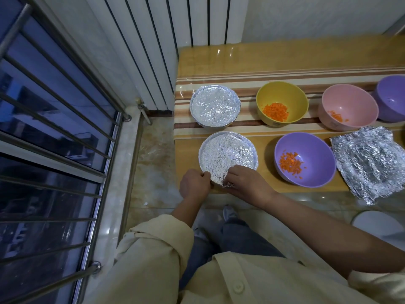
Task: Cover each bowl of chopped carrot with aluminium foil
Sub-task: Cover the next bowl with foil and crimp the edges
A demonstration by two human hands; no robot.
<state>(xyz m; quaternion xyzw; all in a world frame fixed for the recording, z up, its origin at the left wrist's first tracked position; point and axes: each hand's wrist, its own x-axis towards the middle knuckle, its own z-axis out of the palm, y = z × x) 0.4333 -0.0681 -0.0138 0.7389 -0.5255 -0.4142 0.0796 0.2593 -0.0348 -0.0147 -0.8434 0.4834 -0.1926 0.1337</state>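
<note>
While both grips work the near rim of the foil-topped bowl [228, 154], the risks sit close around them. The left grip [194, 185] is curled onto the foil edge at the rim's near-left. The right grip [245, 183] pinches a bunched tail of foil just beside it, so both are grasping the same sheet. That bowl stands right at the near edge of the surface [219, 62], directly beyond the knuckles. A pull toward the body, rather than a press down under the rim, could drag it off onto the floor. Too hard a tug between the two grips could also tear the thin sheet (it looks heavily creased) and leave a gap.

Just right of the right grip, an open purple bowl [304, 157] holds chopped carrot, and the forearm passes in front of it; a careless outward sweep could tip it. Farther right a loose foil sheet [370, 163] overhangs the edge, where an arm could knock it down. Beyond the grips a second covered bowl [214, 106] looks finished. The yellow bowl [282, 102] and pink bowl [348, 106], beyond and to the right, are uncovered.
</note>
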